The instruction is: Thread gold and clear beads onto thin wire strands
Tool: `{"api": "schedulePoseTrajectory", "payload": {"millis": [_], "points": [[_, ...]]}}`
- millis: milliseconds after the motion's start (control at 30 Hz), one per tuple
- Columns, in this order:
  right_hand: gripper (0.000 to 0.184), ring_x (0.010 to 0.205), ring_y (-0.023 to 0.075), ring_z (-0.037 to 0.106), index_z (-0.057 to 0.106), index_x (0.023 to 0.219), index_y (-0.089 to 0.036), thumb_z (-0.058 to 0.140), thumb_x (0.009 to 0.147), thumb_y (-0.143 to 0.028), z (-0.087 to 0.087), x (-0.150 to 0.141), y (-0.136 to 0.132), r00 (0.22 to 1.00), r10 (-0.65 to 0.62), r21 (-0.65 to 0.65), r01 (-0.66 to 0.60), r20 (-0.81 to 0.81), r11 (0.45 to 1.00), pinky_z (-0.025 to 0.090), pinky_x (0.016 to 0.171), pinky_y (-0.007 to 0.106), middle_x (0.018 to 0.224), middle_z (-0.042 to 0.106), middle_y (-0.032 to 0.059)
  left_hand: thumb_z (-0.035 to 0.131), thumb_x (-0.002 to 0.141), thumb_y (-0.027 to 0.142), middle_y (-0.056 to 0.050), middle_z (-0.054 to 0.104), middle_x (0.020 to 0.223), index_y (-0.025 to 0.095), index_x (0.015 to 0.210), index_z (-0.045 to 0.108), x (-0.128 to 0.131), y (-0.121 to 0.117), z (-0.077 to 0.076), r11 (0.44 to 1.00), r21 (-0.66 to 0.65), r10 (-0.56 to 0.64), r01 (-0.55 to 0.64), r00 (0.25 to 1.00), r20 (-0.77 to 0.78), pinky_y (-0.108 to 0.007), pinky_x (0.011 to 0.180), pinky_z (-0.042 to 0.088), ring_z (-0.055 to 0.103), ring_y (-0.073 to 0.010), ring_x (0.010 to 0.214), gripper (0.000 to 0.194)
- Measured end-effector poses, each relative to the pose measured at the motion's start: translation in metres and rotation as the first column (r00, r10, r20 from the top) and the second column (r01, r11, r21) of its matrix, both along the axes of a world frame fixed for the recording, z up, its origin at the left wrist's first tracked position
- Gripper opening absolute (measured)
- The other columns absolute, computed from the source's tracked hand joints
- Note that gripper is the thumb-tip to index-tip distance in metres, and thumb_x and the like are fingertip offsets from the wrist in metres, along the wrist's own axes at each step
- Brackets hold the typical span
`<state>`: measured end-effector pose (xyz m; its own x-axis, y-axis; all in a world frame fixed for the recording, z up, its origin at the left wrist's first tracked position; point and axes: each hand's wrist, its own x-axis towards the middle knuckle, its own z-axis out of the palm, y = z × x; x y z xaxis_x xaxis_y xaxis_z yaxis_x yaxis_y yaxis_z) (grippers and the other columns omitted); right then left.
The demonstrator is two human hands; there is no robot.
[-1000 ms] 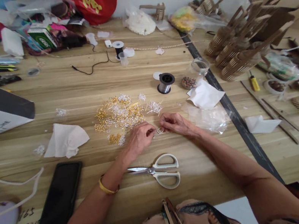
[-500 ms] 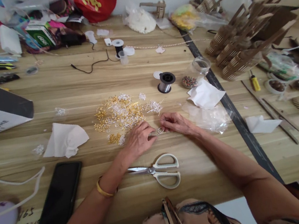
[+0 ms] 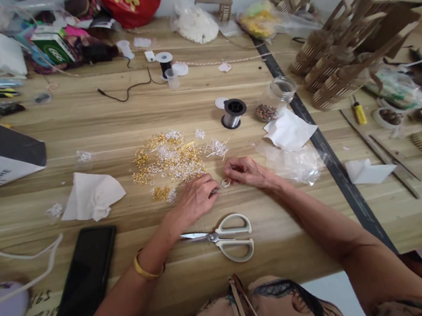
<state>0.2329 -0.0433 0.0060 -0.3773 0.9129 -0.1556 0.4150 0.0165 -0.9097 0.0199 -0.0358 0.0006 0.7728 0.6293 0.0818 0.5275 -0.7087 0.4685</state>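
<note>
A small silver-coloured chain with a ring-like end (image 3: 224,183) lies between my two hands, low over the table. My left hand (image 3: 199,192) pinches its left end, thumb and fingers closed. At the other end my right hand (image 3: 246,171) has its fingertips together on the ring part. The fine details are too small to make out. Just beyond my left hand spreads a pile of gold and silver jewelry findings (image 3: 178,158), with short silver pins (image 3: 217,147) beside it. Scissors (image 3: 213,237) with white handles lie nearer to me, blades to the left.
A wire spool (image 3: 233,114) and a tipped glass jar (image 3: 283,89) of beads stand beyond my right hand. Clear plastic bags (image 3: 298,165) lie right of it. A phone (image 3: 87,275) and a crumpled tissue (image 3: 93,195) are at left. Small woven baskets (image 3: 326,72) crowd the right back.
My left fingers have closed in a little around the chain, and its ring end has tilted slightly. The camera view has shifted a touch; the things on the table stay put.
</note>
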Motion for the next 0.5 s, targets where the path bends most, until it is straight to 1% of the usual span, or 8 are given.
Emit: {"api": "schedulePoseTrajectory", "payload": {"millis": [167, 300, 400, 500], "points": [[0.022, 0.054, 0.0091, 0.055, 0.054, 0.077, -0.017, 0.052, 0.087, -0.036, 0.0006, -0.0032, -0.0004, 1.0, 0.0, -0.006, 0.0, -0.016, 1.0, 0.042, 0.052, 0.02, 0.062, 0.061, -0.0016, 0.056, 0.082, 0.015, -0.004, 0.063, 0.086, 0.018, 0.086, 0.066, -0.0005, 0.0004, 0.0049, 0.999, -0.032, -0.036, 0.034, 0.999, -0.038, -0.029, 0.074, 0.045, 0.059, -0.0172, 0.079, 0.011], [0.023, 0.054, 0.009, 0.055, 0.055, 0.077, -0.016, 0.052, 0.087, -0.037, -0.0005, -0.0034, -0.0003, 1.0, 0.007, 0.002, -0.007, -0.004, 1.0, 0.04, 0.051, 0.02, 0.063, 0.062, -0.001, 0.057, 0.081, 0.015, -0.004, 0.064, 0.084, 0.018, 0.085, 0.066, -0.001, 0.0013, 0.0069, 0.997, -0.063, -0.054, 0.051, 0.998, -0.043, -0.029, 0.074, 0.045, 0.06, -0.0177, 0.08, 0.01], [0.023, 0.054, 0.0084, 0.053, 0.055, 0.077, -0.016, 0.051, 0.087, -0.037, -0.002, -0.0027, -0.0003, 1.0, 0.016, 0.018, -0.016, 0.012, 1.0, 0.038, 0.05, 0.019, 0.063, 0.061, -0.0013, 0.058, 0.081, 0.017, -0.003, 0.064, 0.083, 0.018, 0.083, 0.066, -0.0002, 0.0009, 0.0083, 0.996, -0.082, -0.03, 0.026, 0.999, -0.045, -0.029, 0.073, 0.045, 0.059, -0.0175, 0.078, 0.008], [0.024, 0.053, 0.0081, 0.051, 0.055, 0.078, -0.016, 0.051, 0.088, -0.037, -0.003, -0.0023, 0.0, 1.0, 0.018, 0.027, -0.019, 0.021, 0.999, 0.037, 0.05, 0.019, 0.061, 0.06, -0.0018, 0.058, 0.082, 0.021, -0.003, 0.064, 0.08, 0.018, 0.078, 0.066, 0.0028, 0.0, 0.0102, 0.993, -0.109, 0.031, -0.037, 0.998, -0.057, -0.028, 0.07, 0.044, 0.059, -0.0169, 0.074, 0.01]]}}
